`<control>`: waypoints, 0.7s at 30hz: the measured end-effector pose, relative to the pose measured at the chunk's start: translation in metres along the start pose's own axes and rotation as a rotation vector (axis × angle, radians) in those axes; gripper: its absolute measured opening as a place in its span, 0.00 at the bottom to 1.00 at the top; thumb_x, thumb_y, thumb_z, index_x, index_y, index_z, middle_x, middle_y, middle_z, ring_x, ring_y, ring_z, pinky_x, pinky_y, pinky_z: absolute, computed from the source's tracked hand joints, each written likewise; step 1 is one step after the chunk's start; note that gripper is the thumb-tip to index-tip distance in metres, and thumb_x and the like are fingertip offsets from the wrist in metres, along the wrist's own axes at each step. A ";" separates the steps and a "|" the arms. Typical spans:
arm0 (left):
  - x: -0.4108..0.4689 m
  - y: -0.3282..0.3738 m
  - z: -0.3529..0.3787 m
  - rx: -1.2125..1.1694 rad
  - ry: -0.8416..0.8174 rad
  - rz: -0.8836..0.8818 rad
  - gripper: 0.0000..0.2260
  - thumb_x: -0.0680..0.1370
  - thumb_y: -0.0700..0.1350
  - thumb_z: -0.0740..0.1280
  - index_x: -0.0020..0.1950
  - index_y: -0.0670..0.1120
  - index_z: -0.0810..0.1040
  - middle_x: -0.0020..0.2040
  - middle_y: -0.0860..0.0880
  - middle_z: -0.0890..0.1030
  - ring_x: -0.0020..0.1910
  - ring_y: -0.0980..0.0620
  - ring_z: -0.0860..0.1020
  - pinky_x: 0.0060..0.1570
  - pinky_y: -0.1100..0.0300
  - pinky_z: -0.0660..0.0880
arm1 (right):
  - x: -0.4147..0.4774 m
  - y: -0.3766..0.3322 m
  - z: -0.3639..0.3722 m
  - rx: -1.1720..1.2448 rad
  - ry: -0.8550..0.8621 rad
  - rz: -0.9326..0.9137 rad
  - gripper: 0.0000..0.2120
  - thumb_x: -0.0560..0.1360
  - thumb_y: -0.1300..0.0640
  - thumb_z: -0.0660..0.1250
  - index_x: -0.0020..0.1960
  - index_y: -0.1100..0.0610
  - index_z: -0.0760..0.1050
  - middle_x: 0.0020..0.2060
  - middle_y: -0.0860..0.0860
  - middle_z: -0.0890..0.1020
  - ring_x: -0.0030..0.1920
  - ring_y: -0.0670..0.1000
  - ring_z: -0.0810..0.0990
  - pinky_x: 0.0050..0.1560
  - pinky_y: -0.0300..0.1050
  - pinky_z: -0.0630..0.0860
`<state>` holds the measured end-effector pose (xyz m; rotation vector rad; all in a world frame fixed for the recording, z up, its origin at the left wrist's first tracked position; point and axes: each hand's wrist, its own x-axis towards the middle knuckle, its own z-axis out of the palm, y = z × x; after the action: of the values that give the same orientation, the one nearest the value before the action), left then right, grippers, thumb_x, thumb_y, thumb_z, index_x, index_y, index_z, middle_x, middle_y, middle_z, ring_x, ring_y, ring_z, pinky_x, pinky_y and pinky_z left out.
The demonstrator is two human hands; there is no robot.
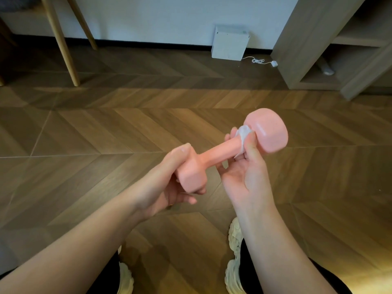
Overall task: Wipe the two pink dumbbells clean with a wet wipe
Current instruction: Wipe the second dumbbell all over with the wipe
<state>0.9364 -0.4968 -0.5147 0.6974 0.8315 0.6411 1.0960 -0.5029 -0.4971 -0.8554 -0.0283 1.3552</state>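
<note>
At far left, two slanted wooden furniture legs [63, 45] on the herringbone wood floor [106, 124]. Lower down, a pale shoe [125, 276] under the left forearm.

Next, the left hand [165, 181], curled round the near head of the pink dumbbell [220, 148], thumb laid on top, fingers wrapped beneath. Dumbbell held in the air above the floor, between both hands. Long axis running from lower left, close to the body, up and away to the right. Near head in the left hand, far head free and jutting past the right hand.

At the far end of the handle, just against that far head, a white wet wipe [244, 132], bunched and wrapped partly round the bar. Pinching it there, the right hand [248, 177], palm turned up toward the camera, thumb on the near side, fingertips behind the bar.

Hands apart, one at each end of the handle, both clamped on.

Judging by that, wiping under way at the neck by the far head. Likely next, a slide along the axis toward the left hand, or a twist by the left hand to bring fresh surface under the wipe.

Count: one dumbbell in view out of two, the second nowhere in frame; one wipe; two hands; two shoes, the other shoe [234, 251] below the right wrist.

Further right against the wall, a white box [230, 43] with a white cable [258, 61], then an open wooden shelf unit [307, 49].
</note>
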 end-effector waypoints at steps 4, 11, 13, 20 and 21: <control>-0.002 0.003 -0.005 0.503 0.146 0.489 0.29 0.66 0.55 0.73 0.65 0.55 0.69 0.57 0.58 0.76 0.49 0.58 0.79 0.41 0.65 0.77 | 0.001 -0.005 0.000 0.002 -0.008 0.024 0.18 0.78 0.50 0.66 0.66 0.55 0.76 0.50 0.49 0.86 0.55 0.48 0.82 0.70 0.56 0.68; -0.003 0.005 0.003 -0.085 -0.033 -0.099 0.33 0.69 0.68 0.71 0.64 0.46 0.75 0.51 0.38 0.76 0.42 0.44 0.78 0.34 0.55 0.78 | -0.001 -0.003 -0.001 0.016 -0.021 0.020 0.25 0.72 0.51 0.70 0.67 0.53 0.74 0.49 0.50 0.86 0.52 0.47 0.84 0.68 0.56 0.72; -0.001 0.002 0.005 -0.009 0.033 0.025 0.31 0.68 0.62 0.73 0.65 0.46 0.73 0.50 0.40 0.76 0.39 0.48 0.78 0.32 0.58 0.76 | -0.001 -0.003 -0.001 0.002 -0.016 0.022 0.23 0.73 0.51 0.69 0.67 0.54 0.75 0.50 0.49 0.86 0.53 0.47 0.83 0.70 0.57 0.69; -0.005 0.000 0.000 0.697 0.146 0.644 0.29 0.72 0.51 0.75 0.66 0.53 0.62 0.54 0.61 0.69 0.49 0.60 0.75 0.44 0.65 0.76 | -0.005 0.004 -0.003 -0.131 -0.057 0.059 0.22 0.73 0.45 0.69 0.63 0.54 0.79 0.55 0.51 0.83 0.60 0.52 0.80 0.67 0.58 0.71; -0.005 -0.001 0.001 0.690 0.150 0.653 0.30 0.71 0.51 0.75 0.66 0.53 0.62 0.55 0.60 0.70 0.50 0.61 0.75 0.45 0.66 0.75 | -0.009 0.011 -0.002 -0.184 -0.065 0.076 0.22 0.72 0.44 0.70 0.61 0.55 0.80 0.55 0.53 0.82 0.59 0.53 0.79 0.65 0.55 0.72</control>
<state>0.9353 -0.5013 -0.5126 1.6006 0.9729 1.0076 1.0858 -0.5124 -0.5004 -0.9744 -0.1747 1.4678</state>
